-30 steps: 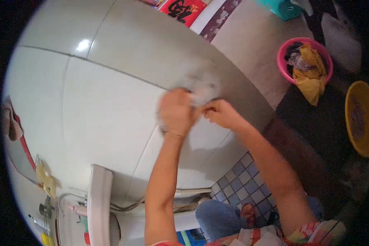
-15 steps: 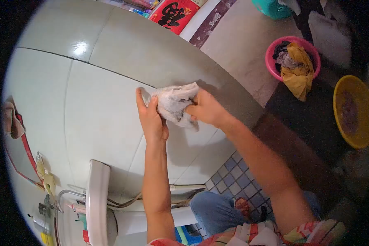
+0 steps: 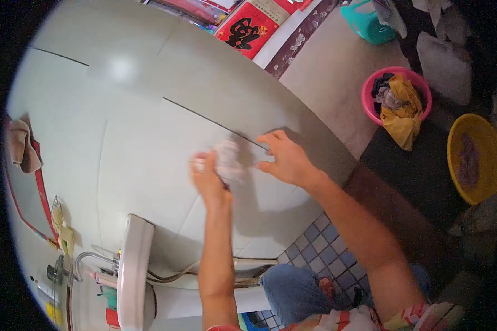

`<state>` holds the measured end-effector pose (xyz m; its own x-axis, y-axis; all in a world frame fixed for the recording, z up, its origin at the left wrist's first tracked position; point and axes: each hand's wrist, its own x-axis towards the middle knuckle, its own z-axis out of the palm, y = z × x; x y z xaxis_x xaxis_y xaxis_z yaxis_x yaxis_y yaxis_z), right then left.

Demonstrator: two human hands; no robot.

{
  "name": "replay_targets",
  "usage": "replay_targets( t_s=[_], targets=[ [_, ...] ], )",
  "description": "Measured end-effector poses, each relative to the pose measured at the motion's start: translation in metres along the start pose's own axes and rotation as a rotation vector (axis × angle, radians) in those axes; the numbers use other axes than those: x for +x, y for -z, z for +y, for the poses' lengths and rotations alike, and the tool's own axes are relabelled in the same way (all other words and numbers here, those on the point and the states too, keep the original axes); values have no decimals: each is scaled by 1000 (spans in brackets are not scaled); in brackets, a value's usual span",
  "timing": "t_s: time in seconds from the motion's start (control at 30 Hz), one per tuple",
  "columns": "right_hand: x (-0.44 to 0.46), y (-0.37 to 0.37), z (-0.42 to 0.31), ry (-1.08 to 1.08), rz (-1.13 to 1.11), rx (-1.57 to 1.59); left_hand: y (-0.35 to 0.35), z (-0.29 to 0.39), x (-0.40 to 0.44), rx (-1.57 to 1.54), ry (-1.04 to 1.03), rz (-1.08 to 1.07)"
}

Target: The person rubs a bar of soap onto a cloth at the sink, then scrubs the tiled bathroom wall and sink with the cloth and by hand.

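Note:
In the middle of the head view, my left hand (image 3: 210, 181) is closed round a crumpled white cloth (image 3: 230, 161) with greyish patches. Motion smears the cloth, so its exact kind cannot be made out. To its right, my right hand (image 3: 288, 159) is apart from the cloth, thumb and fingers spread with nothing between them. Behind both hands is a pale tiled wall (image 3: 143, 149) with dark joint lines.
A white washbasin (image 3: 131, 265) with a tap stands at lower left, near a red-framed mirror (image 3: 34, 193). At right are a pink basin (image 3: 368, 105) of clothes, a yellow basin (image 3: 454, 165) and a teal container (image 3: 370, 25). Blue-grey floor tiles (image 3: 320, 245) show below.
My right hand has let go of the cloth and opened, moving slightly right. The cloth is now bunched smaller in my left hand, whose raised finger has curled in. The view has shifted slightly.

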<state>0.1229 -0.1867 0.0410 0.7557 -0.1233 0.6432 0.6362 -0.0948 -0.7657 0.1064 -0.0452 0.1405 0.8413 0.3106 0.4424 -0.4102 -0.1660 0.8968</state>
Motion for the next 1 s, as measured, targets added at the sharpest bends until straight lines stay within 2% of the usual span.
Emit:
replay_targets(
  t_s=[0.03, 0.1, 0.13, 0.17, 0.2, 0.27, 0.33, 0.37, 0.4, 0.47, 0.5, 0.53, 0.57, 0.6, 0.63, 0.7, 0.73, 0.77, 0.8, 0.87, 0.93, 0.97, 1.0],
  targets=[
    [-1, 1, 2, -68, -63, 10, -8, 23, 8, 123, -305, 97],
    [-2, -1, 6, -135, -128, 21, -28, 67, 19, 232, -724, 143],
    [-2, -3, 9, -120, -114, 16, -26, 76, 38, 483, -986, 158],
    [-3, -4, 12, -107, -104, 11, -20, 82, 63, 933, -1354, 162],
    [-2, -5, 13, -108, -104, 11, -26, 82, 83, 1104, -1515, 92],
    [-1, -6, 15, -143, -108, 12, -44, 54, 89, 1352, -1535, 57],
    [2, -6, 18, -136, -59, 35, -53, 4, 73, 1305, -1423, -279],
    [4, -7, 19, -123, -15, 52, -51, -28, 58, 1589, -1317, -514],
    [7, -5, 24, -118, -19, 51, -48, -57, 43, 1405, -1196, -840],
    [11, 4, 37, -129, 113, 119, -11, -121, 28, 1315, -1457, -927],
    [14, 15, 30, -187, 182, 179, -14, -115, 27, 1308, -1463, -922],
    [18, 21, 34, -185, 184, 170, -16, -102, 28, 1422, -1434, -939],
    [21, 27, 42, -247, 281, 229, -16, -89, 27, 1537, -1389, -956],
    [22, 31, 49, -316, 371, 291, -19, -73, 38, 1731, -1359, -858],
    [24, 36, 57, -328, 361, 290, -28, -36, 49, 1740, -1261, -763],
    [25, 42, 66, -398, 414, 339, -26, 20, 95, 1694, -1597, -208],
    [23, 42, 66, -413, 408, 340, -33, 56, 120, 1705, -1691, 90],
    [23, 43, 65, -400, 391, 390, -49, 96, 118, 1459, -1601, 104],
    [24, 46, 64, -381, 383, 439, -49, 117, 136, 1429, -1891, 241],
    [26, 50, 57, -399, 391, 466, -58, 105, 142, 1411, -1828, 315],
    [31, 51, 51, -410, 396, 504, -61, 54, 127, 1378, -1713, 57],
    [35, 56, 51, -396, 429, 475, -72, 16, 115, 1307, -1856, -70],
    [35, 57, 51, -390, 451, 447, -76, -26, 90, 1606, -1648, -267]
  ],
)
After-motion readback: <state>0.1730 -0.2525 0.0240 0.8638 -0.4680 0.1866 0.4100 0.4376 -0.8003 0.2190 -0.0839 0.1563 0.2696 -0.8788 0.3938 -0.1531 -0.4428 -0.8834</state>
